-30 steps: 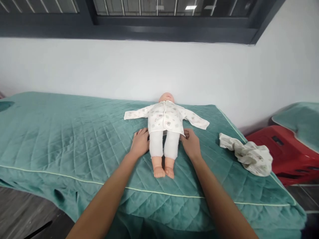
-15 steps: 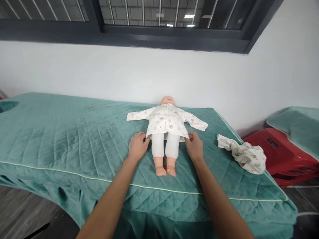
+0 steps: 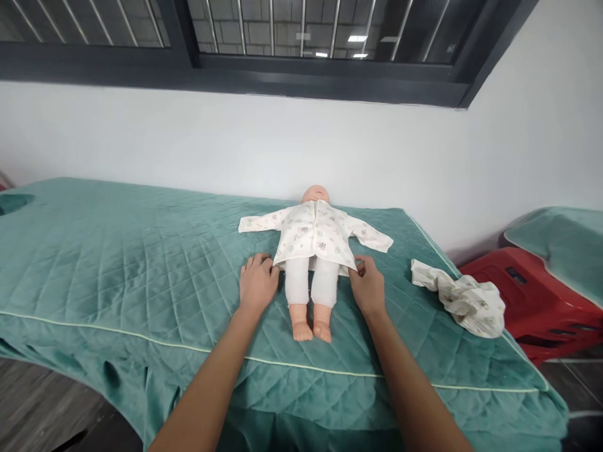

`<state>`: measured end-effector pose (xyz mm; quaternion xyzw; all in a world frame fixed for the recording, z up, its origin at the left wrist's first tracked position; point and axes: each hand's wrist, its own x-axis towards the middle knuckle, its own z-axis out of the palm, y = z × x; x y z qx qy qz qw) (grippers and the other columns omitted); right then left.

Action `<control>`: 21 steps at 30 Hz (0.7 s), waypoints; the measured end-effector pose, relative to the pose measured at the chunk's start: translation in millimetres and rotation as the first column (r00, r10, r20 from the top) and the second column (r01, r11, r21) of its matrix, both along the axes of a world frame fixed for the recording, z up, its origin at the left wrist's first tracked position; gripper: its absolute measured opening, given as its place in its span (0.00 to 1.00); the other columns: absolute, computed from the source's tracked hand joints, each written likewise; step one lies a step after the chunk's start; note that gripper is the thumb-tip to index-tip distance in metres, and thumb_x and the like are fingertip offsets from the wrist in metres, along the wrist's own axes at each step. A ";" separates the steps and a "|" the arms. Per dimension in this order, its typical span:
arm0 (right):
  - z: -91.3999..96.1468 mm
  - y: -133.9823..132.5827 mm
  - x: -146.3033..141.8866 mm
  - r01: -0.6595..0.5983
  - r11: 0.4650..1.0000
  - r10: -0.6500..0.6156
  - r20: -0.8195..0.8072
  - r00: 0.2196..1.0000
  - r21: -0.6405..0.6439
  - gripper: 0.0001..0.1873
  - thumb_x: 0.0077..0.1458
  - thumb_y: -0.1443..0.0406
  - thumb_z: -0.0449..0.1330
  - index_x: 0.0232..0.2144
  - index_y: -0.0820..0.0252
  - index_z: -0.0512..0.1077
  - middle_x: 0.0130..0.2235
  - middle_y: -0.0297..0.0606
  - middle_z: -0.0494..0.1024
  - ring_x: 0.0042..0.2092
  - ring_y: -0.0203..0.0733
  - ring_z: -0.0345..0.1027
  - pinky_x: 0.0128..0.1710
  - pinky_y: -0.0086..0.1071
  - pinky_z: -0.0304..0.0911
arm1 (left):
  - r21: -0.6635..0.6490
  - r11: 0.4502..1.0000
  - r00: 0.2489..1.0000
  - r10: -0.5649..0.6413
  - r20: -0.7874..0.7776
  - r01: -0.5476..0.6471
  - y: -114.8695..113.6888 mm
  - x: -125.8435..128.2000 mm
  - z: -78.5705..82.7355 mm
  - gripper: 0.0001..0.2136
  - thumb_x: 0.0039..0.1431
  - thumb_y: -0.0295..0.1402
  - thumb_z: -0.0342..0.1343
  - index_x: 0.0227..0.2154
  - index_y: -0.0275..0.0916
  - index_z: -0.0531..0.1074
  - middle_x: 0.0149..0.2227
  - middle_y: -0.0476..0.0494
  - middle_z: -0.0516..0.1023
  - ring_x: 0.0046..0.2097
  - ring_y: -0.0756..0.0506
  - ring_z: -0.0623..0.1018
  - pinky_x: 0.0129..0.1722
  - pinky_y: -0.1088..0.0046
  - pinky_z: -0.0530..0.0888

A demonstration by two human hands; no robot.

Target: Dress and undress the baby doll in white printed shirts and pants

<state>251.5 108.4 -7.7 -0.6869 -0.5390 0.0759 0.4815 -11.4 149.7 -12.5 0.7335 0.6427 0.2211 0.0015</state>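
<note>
A baby doll (image 3: 315,194) lies on its back on a green quilted cover (image 3: 188,270), its head toward the wall. It wears a white printed baby shirt (image 3: 313,232), closed down the front, with both sleeves stretched out sideways. Its upper legs are white and its feet bare. My left hand (image 3: 257,282) is closed at the shirt's lower left corner, pinching the hem. At the opposite corner, my right hand (image 3: 368,285) grips the hem between thumb and fingers. Off to the right lies a crumpled white printed cloth garment (image 3: 466,301).
Behind the bed stands a white wall (image 3: 226,138) with a dark-framed, barred window (image 3: 320,75) above. A red plastic chair or stool (image 3: 541,301), partly under green fabric (image 3: 565,238), is beyond the bed's right edge.
My left hand has shifted slightly left, with the shirt's hem drawn a little outward and toward me. The doll's legs have moved slightly left. The whole view has tilted up a little.
</note>
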 end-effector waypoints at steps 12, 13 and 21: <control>-3.2 -2.6 -0.3 -0.079 0.996 0.087 -0.216 0.973 0.047 0.21 0.52 0.54 0.63 0.45 0.58 0.71 0.32 0.35 0.76 0.32 0.42 0.68 0.37 0.38 0.66 | 0.098 0.995 0.979 -0.056 0.198 0.037 1.0 -1.1 -1.1 0.11 0.65 0.34 0.50 0.47 0.41 0.70 0.54 0.38 0.74 0.54 0.37 0.74 0.51 0.58 0.69; -3.8 -1.2 0.9 -0.096 0.993 0.111 -0.271 0.956 0.070 0.23 0.51 0.52 0.65 0.45 0.58 0.71 0.35 0.37 0.77 0.34 0.42 0.69 0.39 0.38 0.68 | 0.117 0.990 0.973 -0.097 0.211 0.074 1.1 -0.9 -1.0 0.12 0.65 0.34 0.51 0.50 0.42 0.69 0.55 0.38 0.73 0.55 0.37 0.73 0.51 0.59 0.70; -3.6 32.0 25.4 -0.150 0.978 0.195 -0.890 0.411 0.145 0.19 0.61 0.47 0.56 0.40 0.54 0.72 0.51 0.43 0.77 0.57 0.43 0.70 0.62 0.42 0.64 | 0.153 0.963 0.953 -0.247 0.177 0.221 6.9 1.7 -6.4 0.10 0.68 0.34 0.48 0.47 0.42 0.71 0.55 0.40 0.73 0.54 0.39 0.74 0.54 0.61 0.70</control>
